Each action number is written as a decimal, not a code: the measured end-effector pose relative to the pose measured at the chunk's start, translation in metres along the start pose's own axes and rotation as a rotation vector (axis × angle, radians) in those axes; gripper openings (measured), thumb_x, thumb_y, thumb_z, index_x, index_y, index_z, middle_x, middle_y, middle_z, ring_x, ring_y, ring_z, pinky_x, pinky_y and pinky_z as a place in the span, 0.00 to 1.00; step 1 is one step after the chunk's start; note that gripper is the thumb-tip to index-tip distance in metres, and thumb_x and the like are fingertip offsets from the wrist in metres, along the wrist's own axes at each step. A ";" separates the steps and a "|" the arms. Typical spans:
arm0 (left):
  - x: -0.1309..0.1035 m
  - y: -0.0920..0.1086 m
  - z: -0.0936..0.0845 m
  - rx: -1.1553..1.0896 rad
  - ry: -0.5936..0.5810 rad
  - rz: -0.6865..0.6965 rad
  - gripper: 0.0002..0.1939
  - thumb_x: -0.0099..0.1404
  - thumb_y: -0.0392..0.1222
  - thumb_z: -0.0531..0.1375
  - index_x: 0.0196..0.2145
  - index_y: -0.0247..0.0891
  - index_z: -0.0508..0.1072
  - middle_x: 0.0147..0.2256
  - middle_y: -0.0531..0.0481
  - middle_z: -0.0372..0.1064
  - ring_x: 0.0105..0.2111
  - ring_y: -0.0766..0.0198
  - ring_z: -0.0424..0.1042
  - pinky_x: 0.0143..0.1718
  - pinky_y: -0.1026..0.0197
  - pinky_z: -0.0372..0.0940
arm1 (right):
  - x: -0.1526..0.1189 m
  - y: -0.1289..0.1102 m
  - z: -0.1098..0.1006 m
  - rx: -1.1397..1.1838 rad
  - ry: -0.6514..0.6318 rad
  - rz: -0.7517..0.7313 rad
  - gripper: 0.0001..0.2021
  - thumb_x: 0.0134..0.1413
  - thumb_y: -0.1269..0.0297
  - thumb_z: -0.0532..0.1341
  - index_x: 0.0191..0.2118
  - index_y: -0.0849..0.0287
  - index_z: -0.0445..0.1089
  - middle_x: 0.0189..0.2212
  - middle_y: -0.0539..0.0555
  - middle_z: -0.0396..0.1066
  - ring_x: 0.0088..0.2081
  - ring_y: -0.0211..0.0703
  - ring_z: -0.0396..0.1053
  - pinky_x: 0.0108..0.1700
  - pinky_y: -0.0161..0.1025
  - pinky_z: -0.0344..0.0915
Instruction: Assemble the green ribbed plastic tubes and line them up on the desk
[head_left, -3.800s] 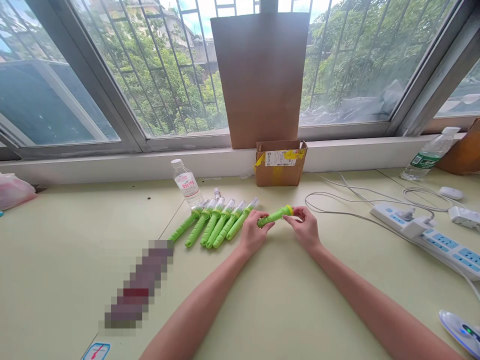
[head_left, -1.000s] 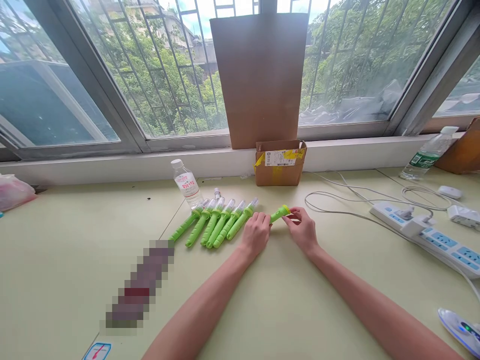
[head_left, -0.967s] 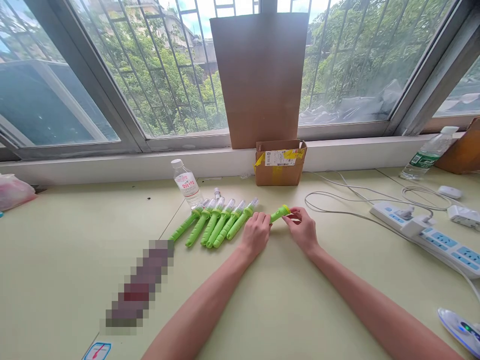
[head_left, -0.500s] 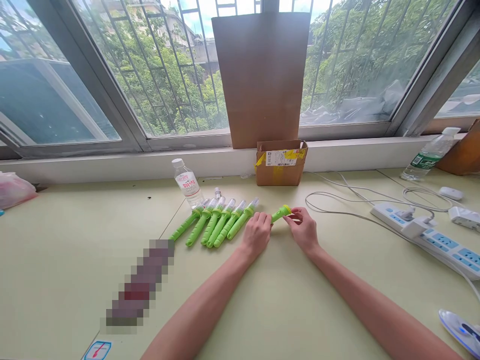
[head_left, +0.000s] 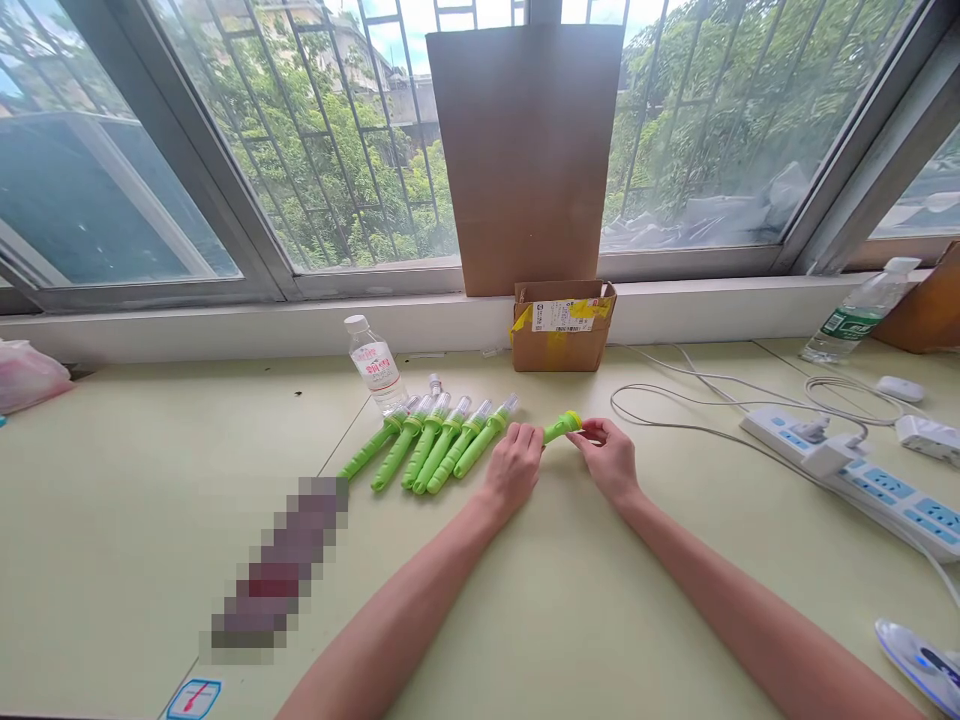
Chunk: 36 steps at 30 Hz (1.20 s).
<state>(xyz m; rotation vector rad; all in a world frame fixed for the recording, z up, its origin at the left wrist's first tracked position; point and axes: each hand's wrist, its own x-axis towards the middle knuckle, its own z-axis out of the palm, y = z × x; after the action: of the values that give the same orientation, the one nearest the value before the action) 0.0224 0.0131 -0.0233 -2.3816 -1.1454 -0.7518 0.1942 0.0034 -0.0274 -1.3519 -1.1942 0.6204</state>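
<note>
My left hand (head_left: 514, 463) is wrapped round the lower part of a green plastic flashlight-shaped handle (head_left: 556, 431) with a yellow ring at its far end. This handle shows no clear tip. At the yellow end, the thumb and fingers of my right hand (head_left: 609, 458) pinch close together on the rim; whether a small part is also between them is hidden. Left of my hands several similar green sticks with clear ribbed tips (head_left: 444, 450) lie side by side on the table, tips pointing away from me.
Behind the sticks stands a water bottle (head_left: 375, 368). A small open cardboard box (head_left: 559, 345) is by the window ledge. White cables and a power strip (head_left: 862, 475) lie to the right, with another bottle (head_left: 855, 312) farther back. A blurred dark object (head_left: 281, 565) lies front left.
Almost nothing differs. Both hands keep their places on the green handle, and the view has shifted very slightly.
</note>
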 end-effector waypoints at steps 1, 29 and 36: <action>0.000 0.000 0.000 -0.005 -0.001 0.001 0.07 0.65 0.33 0.51 0.41 0.36 0.63 0.35 0.46 0.63 0.36 0.58 0.62 0.34 0.58 0.62 | 0.000 0.000 0.000 0.000 0.002 0.001 0.19 0.40 0.48 0.67 0.33 0.57 0.67 0.32 0.56 0.75 0.35 0.49 0.74 0.36 0.43 0.70; -0.002 -0.005 0.003 -0.171 0.028 -0.056 0.09 0.66 0.36 0.51 0.45 0.38 0.62 0.38 0.46 0.63 0.39 0.58 0.63 0.36 0.57 0.63 | -0.001 -0.004 0.001 0.125 -0.021 -0.095 0.20 0.41 0.48 0.67 0.35 0.58 0.69 0.33 0.55 0.74 0.37 0.48 0.73 0.41 0.49 0.73; -0.002 -0.006 0.003 -0.187 0.031 -0.059 0.10 0.66 0.36 0.51 0.45 0.39 0.63 0.38 0.46 0.63 0.39 0.58 0.63 0.35 0.57 0.64 | -0.001 -0.002 0.001 0.116 -0.018 -0.114 0.19 0.42 0.48 0.66 0.36 0.58 0.72 0.33 0.54 0.74 0.36 0.47 0.73 0.42 0.50 0.73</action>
<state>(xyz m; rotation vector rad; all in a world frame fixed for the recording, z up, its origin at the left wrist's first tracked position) 0.0172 0.0172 -0.0267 -2.4867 -1.1835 -0.9507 0.1924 0.0028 -0.0259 -1.1757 -1.2218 0.6117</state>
